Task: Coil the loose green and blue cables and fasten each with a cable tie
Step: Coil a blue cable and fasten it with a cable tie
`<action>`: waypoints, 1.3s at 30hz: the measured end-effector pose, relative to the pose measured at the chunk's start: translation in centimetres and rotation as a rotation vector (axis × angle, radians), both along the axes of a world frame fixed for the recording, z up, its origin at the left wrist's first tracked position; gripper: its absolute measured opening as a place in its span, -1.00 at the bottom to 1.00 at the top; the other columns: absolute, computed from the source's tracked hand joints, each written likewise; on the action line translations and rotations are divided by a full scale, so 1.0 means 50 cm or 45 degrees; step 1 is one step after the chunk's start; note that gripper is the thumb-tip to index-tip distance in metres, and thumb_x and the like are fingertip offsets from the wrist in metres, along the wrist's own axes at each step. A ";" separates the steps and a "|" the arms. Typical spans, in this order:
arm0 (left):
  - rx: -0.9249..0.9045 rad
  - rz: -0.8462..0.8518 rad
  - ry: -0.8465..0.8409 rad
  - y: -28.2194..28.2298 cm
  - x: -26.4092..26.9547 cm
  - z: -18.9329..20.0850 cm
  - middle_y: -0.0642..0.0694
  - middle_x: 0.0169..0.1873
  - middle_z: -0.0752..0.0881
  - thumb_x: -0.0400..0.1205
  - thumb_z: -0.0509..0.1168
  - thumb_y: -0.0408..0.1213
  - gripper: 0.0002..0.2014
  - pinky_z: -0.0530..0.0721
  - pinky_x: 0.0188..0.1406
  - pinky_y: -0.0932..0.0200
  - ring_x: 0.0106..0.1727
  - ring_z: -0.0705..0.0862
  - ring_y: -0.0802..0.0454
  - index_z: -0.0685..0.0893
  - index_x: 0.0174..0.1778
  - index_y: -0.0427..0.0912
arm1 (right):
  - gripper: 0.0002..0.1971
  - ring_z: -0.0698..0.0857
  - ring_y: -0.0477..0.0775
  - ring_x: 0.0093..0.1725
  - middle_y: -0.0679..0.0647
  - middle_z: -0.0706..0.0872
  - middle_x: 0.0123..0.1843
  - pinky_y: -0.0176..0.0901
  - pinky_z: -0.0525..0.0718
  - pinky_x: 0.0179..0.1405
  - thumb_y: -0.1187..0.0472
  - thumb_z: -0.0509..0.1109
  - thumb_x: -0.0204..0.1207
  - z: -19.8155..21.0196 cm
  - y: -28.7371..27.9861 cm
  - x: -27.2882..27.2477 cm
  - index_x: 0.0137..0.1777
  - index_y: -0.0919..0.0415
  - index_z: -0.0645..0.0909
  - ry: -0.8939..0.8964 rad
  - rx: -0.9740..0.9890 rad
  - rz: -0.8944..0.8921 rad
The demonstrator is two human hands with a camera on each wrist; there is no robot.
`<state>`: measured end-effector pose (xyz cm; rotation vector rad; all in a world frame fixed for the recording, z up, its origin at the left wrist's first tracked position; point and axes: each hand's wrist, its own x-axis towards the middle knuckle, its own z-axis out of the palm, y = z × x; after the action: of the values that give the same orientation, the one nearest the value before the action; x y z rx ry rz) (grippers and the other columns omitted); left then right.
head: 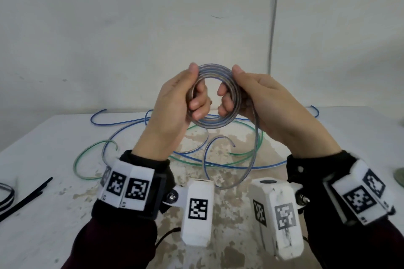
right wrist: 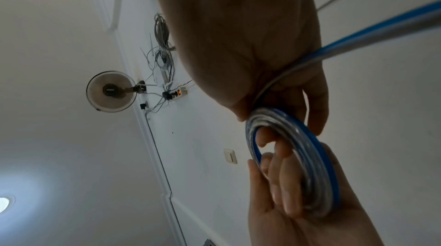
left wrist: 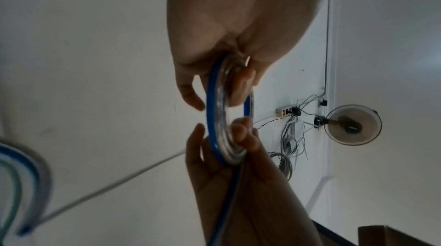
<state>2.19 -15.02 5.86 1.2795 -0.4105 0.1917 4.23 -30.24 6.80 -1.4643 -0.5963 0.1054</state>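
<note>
Both grips pinch the blue cable coil (head: 215, 96) at chest height above the desk (head: 43, 148): my left hand (head: 175, 105) clamps one side, my right hand (head: 260, 102) the other, so the loops cannot spring apart. Its tail (head: 251, 159) hangs toward loose green cable (head: 87, 155); black cable ties (head: 26, 196) wait left.

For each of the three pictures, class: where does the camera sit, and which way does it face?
Head: worn on the head, looking forward and down at the table; both hands and banded wrists show.
Left wrist: looks up along the left hand toward a wall fan.
Right wrist: looks up along the right hand.
All three share the blue cable coil, gripped by both hands.
</note>
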 end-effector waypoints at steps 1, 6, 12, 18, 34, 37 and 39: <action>0.053 -0.050 0.025 0.009 0.000 0.002 -0.02 -0.69 0.31 0.74 -0.02 -0.14 -0.62 0.35 -0.40 0.14 -0.68 0.35 0.07 0.38 -0.36 -0.23 | -0.55 0.59 0.04 -0.46 0.00 0.51 -0.56 -0.15 0.58 -0.19 0.07 0.01 0.75 0.000 -0.001 -0.001 -0.25 0.26 0.55 0.000 0.000 0.039; 0.461 -0.080 0.049 0.029 -0.019 0.013 0.00 -0.70 0.32 0.65 0.10 -0.10 -0.67 0.43 -0.40 0.09 -0.67 0.46 -0.01 0.47 -0.30 -0.29 | -0.58 0.35 -0.07 -0.57 -0.13 0.35 -0.62 -0.19 0.60 -0.25 0.07 0.05 0.74 -0.001 0.017 -0.017 -0.32 0.22 0.47 -0.025 -0.139 0.065; 0.138 0.076 -0.078 0.005 -0.014 0.009 0.03 -0.68 0.22 0.73 0.07 -0.18 -0.66 0.18 -0.62 0.28 -0.69 0.23 0.09 0.44 -0.32 -0.27 | -0.61 0.54 -0.01 -0.51 0.01 0.46 -0.56 0.08 0.65 -0.12 0.01 0.13 0.70 0.002 0.014 -0.012 -0.29 0.20 0.54 -0.060 -0.022 -0.040; 0.426 -0.045 0.007 0.017 -0.019 0.007 0.02 -0.70 0.25 0.63 0.12 -0.06 -0.64 0.37 -0.61 0.28 -0.69 0.36 0.01 0.44 -0.37 -0.25 | -0.58 0.34 0.00 -0.56 -0.01 0.30 -0.58 -0.15 0.52 -0.36 0.04 0.05 0.75 -0.006 0.020 -0.008 -0.31 0.22 0.45 -0.053 -0.141 -0.016; 0.318 0.075 -0.055 0.034 -0.023 0.020 0.06 -0.70 0.21 0.70 0.08 -0.08 -0.61 0.31 -0.50 0.20 -0.68 0.30 0.03 0.38 -0.42 -0.20 | -0.58 0.63 0.05 -0.38 0.03 0.59 -0.52 -0.21 0.60 -0.27 0.06 0.02 0.75 -0.002 0.025 -0.018 -0.25 0.21 0.52 -0.152 -0.075 -0.037; 0.391 -0.118 0.050 0.036 -0.029 0.020 0.00 -0.76 0.32 0.61 0.10 -0.03 -0.63 0.52 -0.35 0.16 -0.67 0.53 -0.05 0.43 -0.43 -0.21 | -0.60 0.49 0.04 -0.50 -0.05 0.43 -0.61 -0.26 0.56 -0.37 0.07 0.03 0.75 -0.001 0.022 -0.022 -0.29 0.22 0.45 -0.167 -0.121 0.006; 0.491 -0.166 0.101 0.037 -0.032 0.018 0.01 -0.77 0.31 0.60 0.11 -0.02 -0.62 0.51 -0.22 0.05 -0.69 0.53 -0.04 0.43 -0.42 -0.22 | -0.60 0.39 0.01 -0.51 -0.15 0.39 -0.63 -0.23 0.56 -0.38 0.10 0.05 0.75 -0.004 0.024 -0.024 -0.31 0.24 0.45 -0.190 -0.199 0.052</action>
<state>0.57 -13.18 6.78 1.6266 -0.4763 -0.0527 3.02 -29.02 6.60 -1.6212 -0.7533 0.0758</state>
